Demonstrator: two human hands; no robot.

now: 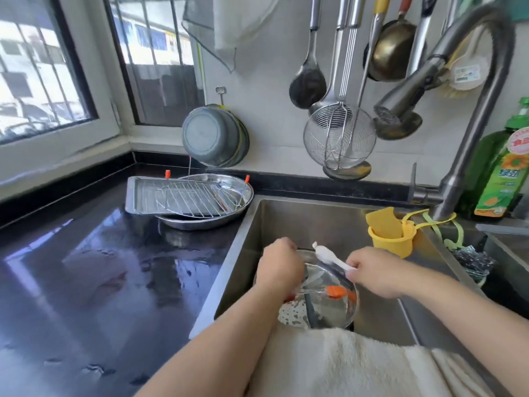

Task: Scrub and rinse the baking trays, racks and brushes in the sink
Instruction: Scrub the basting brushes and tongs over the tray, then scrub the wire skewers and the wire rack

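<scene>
In the steel sink (380,305) lies a round metal tray (340,313) holding water, an orange-tipped brush (336,291) and a dark utensil (312,313). My left hand (279,267) reaches down into the tray with fingers curled; what it grips is hidden. My right hand (375,272) pinches the handle of a white brush (329,256), its head tilted up and left above the tray. On the counter stands an oval metal tray (246,202) carrying a rectangular baking tray (143,196) and a wire rack (191,199).
The faucet (400,104) arches over the sink from the right. A yellow holder with a sponge (390,236) hangs there, beside a steel scourer (472,260) and a green detergent bottle (501,173). Ladles and a strainer (339,138) hang on the wall. A towel (343,365) drapes the front edge.
</scene>
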